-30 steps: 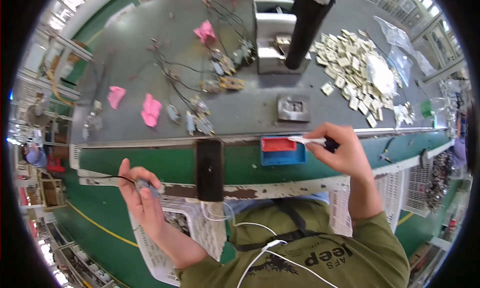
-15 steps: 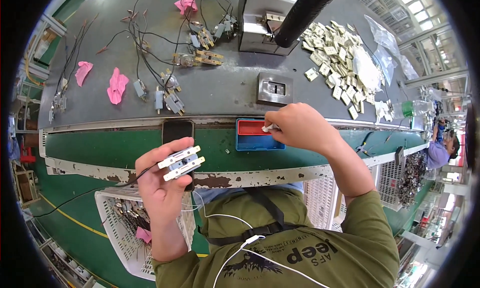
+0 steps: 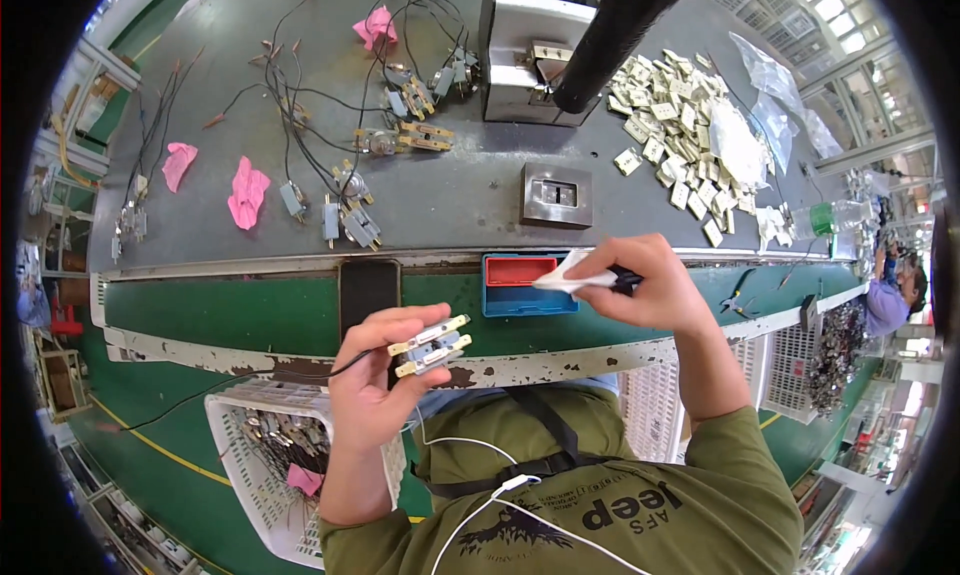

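Observation:
My left hand [image 3: 375, 390] is closed around a grey and white electrical plug part [image 3: 432, 345] with brass-coloured pins, in front of the bench edge. A black cable [image 3: 300, 374] trails left from it. To the right, my right hand [image 3: 650, 285] pinches a white, pointed thing [image 3: 575, 273] with a dark end showing between the fingers; its kind is unclear. The white tip hangs over the right side of a blue tray [image 3: 530, 303], which has a red tray [image 3: 520, 270] in it. A dark phone [image 3: 369, 293] lies near my left hand.
A metal block with a slotted recess [image 3: 556, 197] sits beyond the trays, before a press [image 3: 545, 50]. Pale plastic pieces [image 3: 690, 140] are heaped at right. Cabled plug parts [image 3: 350, 210] and pink scraps [image 3: 248, 193] lie left. Pliers [image 3: 738, 297] rest right; a white basket [image 3: 235, 445] stands below left.
My right hand has lifted off the red tray and moved right, now showing the white pointed thing. My left hand has carried the plug part to the right and turned it slightly.

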`<action>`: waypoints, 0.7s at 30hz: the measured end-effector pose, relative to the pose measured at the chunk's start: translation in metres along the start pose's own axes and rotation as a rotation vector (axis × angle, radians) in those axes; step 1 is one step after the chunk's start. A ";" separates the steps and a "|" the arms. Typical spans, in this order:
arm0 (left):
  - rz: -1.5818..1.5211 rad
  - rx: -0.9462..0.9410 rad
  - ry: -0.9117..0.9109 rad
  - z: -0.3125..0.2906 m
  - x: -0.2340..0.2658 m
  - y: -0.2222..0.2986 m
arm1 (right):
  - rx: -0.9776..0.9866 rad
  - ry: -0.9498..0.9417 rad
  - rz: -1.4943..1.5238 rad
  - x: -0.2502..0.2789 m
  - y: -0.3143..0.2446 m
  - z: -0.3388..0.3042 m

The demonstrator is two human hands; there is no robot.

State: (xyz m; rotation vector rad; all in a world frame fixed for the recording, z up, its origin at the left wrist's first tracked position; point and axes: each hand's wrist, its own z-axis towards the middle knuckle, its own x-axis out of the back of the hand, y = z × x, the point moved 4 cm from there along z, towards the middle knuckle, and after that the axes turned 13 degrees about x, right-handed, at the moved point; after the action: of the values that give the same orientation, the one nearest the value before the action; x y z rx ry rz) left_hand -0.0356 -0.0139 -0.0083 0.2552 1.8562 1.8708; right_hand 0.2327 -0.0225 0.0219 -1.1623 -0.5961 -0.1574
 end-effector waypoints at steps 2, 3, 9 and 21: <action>-0.044 0.033 0.009 0.000 -0.006 -0.004 | 0.072 0.041 0.048 -0.002 -0.016 0.001; -0.031 0.032 -0.004 -0.001 -0.011 -0.003 | 0.142 0.065 0.093 -0.004 -0.028 0.003; -0.175 0.060 -0.121 0.001 -0.023 -0.002 | 0.228 0.029 0.204 -0.026 -0.038 0.007; -0.123 0.075 -0.068 0.001 -0.026 -0.001 | 0.204 0.046 0.172 -0.036 -0.038 0.003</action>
State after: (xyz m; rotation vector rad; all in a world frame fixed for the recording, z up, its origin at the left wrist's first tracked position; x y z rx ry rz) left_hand -0.0125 -0.0255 -0.0044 0.2214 1.8547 1.6927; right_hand 0.1856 -0.0418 0.0351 -1.0033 -0.4579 0.0236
